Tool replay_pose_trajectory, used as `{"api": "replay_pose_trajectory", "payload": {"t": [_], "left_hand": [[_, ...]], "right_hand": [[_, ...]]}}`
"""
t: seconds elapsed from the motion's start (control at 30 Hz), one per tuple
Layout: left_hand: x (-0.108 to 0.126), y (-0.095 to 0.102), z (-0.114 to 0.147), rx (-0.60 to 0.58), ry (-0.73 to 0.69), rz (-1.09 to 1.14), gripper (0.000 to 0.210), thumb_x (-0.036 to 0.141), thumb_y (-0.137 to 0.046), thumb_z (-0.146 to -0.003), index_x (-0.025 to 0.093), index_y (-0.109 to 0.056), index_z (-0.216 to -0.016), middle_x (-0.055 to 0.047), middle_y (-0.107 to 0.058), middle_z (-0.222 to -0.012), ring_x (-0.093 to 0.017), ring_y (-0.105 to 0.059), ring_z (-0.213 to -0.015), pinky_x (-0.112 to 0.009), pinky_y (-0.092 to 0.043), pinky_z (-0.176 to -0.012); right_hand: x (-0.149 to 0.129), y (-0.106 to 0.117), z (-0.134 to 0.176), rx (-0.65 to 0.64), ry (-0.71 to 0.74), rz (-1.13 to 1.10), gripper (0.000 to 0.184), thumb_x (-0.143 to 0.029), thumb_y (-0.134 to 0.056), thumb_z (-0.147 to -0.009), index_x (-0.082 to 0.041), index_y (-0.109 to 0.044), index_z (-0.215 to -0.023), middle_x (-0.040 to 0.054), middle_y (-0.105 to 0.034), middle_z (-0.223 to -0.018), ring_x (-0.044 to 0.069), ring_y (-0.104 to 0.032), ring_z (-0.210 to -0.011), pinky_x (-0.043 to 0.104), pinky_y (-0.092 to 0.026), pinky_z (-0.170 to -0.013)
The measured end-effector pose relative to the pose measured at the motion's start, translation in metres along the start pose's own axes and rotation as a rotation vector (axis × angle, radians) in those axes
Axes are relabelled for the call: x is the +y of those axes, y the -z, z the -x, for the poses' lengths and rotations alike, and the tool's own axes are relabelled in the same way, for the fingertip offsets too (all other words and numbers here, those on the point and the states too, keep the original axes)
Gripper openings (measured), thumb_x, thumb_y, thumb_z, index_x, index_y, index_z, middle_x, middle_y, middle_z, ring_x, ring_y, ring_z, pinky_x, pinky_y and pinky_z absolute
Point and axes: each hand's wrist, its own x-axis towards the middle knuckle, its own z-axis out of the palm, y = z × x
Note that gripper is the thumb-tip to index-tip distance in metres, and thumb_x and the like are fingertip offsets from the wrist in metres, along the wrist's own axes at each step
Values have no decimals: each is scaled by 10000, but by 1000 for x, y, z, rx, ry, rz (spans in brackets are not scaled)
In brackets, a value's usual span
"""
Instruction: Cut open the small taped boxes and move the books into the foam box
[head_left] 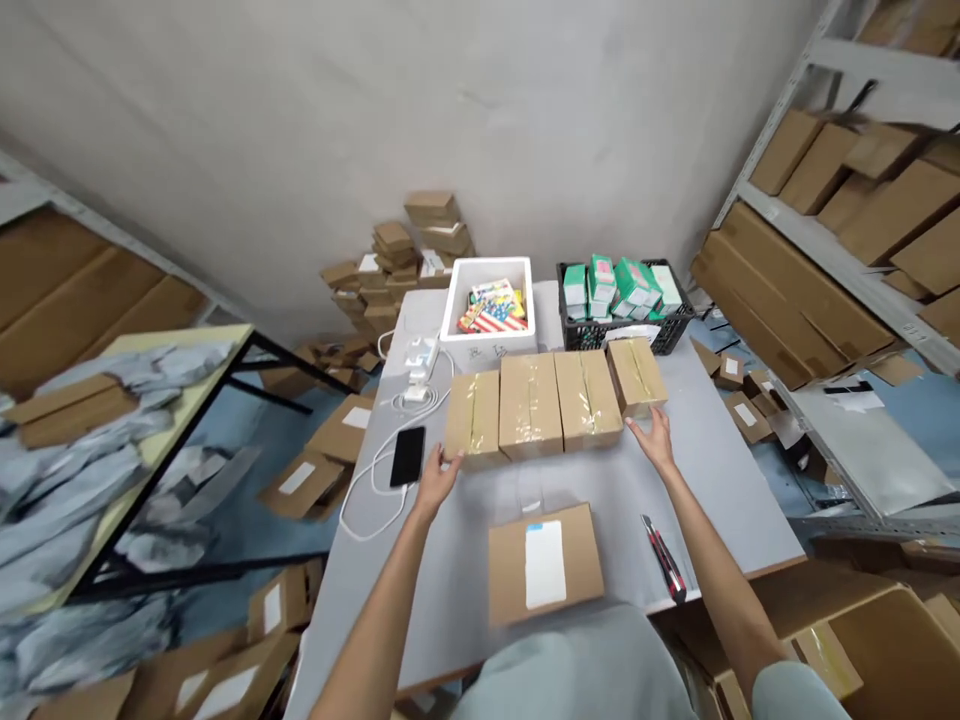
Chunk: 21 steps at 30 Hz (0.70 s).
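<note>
Several taped cardboard boxes stand side by side in a row on the grey table. My left hand (437,482) is at the near left corner of the leftmost box (473,412), its thumb and fingers apart. The rightmost box (636,370) sits slightly askew at the row's end. My right hand (655,440) has its thumb and fingers around that box's near end. Between them stand two boxes, a left middle box (529,400) and a right middle box (588,395). Closer to me lies a flat cardboard box (502,575) with a white label (545,565).
A red-and-black utility knife (664,560) lies at the right. A phone (407,457) and white cables are on the left. Behind the row stand a white foam box (489,350) and a black crate (679,325) of green-and-white cartons. Shelving (862,260) flanks the right side.
</note>
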Motion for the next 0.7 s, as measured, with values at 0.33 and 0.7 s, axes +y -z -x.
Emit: {"api": "replay_pose_trajectory", "payload": {"t": [0.33, 0.7], "left_hand": [[1, 3, -33, -39, -28, -72, 586, 403, -794, -809, 171, -660, -1330, -169, -783, -1361, -379, -730, -1350, -481, -566, -1191], [-10, -28, -40, -172, -82, 6, 663, 491, -766, -835, 177, -621, -1400, -173, -736, -1476, -345, -723, -1371, -424, -571, -1182]], "right_hand": [[-30, -32, -77, -11, -341, 287, 1156, -679, -888, -715, -140, -450, -1639, 352, -271, -1763, 553, -304, -1619, 634, -393, -1206], [50, -2, -33, -37, -157, 263, 1110, -770, -741, -813, -157, -438, -1688, 273, -278, -1778, 471, -287, -1666, 541, -306, -1322]]}}
